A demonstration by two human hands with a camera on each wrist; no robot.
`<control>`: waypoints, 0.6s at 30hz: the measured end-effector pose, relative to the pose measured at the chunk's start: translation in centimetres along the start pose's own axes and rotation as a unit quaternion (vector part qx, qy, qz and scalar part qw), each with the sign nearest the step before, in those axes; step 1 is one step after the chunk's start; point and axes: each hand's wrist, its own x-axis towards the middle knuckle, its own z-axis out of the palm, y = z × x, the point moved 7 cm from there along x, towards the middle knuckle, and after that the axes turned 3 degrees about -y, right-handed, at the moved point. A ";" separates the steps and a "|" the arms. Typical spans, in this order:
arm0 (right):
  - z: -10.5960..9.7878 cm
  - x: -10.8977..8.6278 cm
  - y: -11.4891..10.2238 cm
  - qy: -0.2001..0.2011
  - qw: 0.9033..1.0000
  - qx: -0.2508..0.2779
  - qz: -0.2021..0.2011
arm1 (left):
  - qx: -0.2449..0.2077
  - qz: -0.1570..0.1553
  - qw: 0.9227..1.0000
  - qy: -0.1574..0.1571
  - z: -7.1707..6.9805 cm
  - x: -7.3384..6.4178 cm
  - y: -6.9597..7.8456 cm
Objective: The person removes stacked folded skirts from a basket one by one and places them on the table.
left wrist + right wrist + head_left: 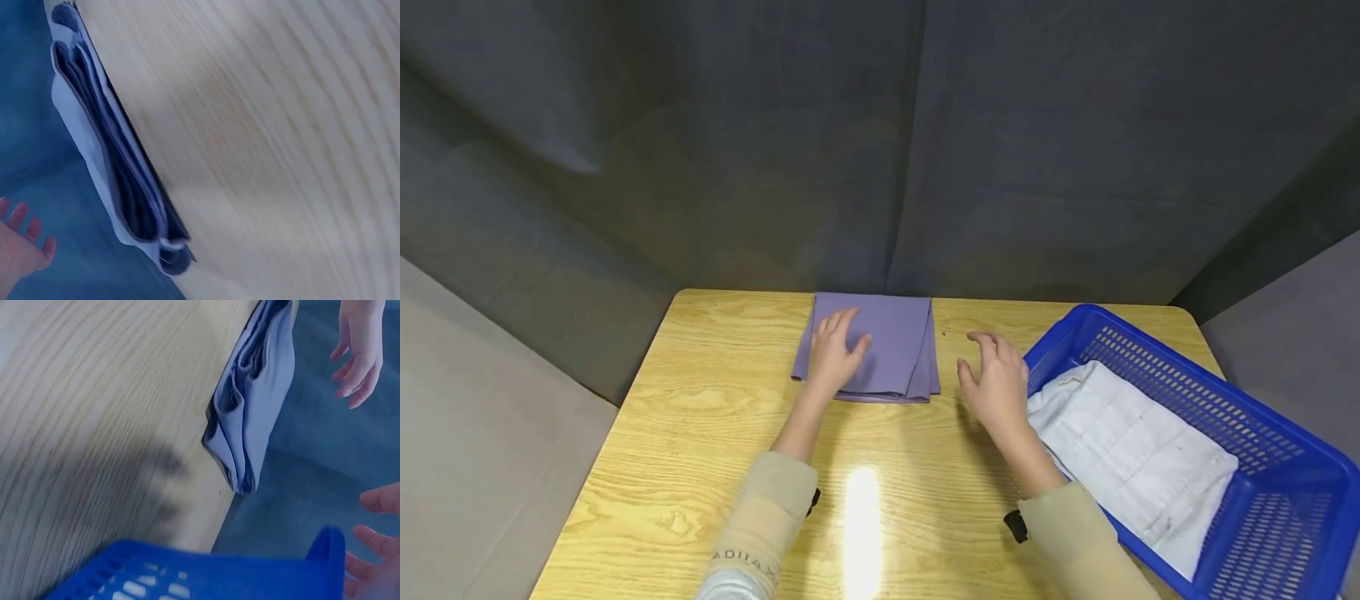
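A purple cloth point(891, 342), folded into a flat layered rectangle, lies at the far edge of the wooden table. Over its left part, in the head view, is my left hand point(835, 354), fingers spread and holding nothing. The left wrist view shows the cloth's stacked folds point(112, 144) side-on, with the hand point(22, 240) apart from them. My right hand point(997, 383) is raised between the cloth and the blue basket, its fingers loosely bent around nothing. In the right wrist view its fingers point(378, 540) appear just beyond the basket's corner.
A blue plastic basket point(1225, 392) with slotted walls stands at the right of the table point(700, 433). Folded white denim point(1131, 450) lies inside it. Dark curtain point(775, 150) hangs right behind the table's far edge.
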 end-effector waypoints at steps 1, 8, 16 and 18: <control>-0.4 -0.2 0.2 0.002 1.000 0.002 0.003 | 0.000 0.002 1.000 -0.005 0.1 0.0 0.4; -2.9 -1.3 1.7 0.012 1.000 0.001 0.016 | 0.000 0.031 0.999 -0.027 0.7 0.0 2.9; -5.5 -2.7 3.0 0.028 0.999 0.003 0.033 | 0.007 0.070 0.997 -0.033 1.4 0.0 5.1; -6.1 -3.0 3.4 0.031 0.999 0.004 0.041 | 0.006 0.079 0.996 -0.038 1.7 0.0 5.7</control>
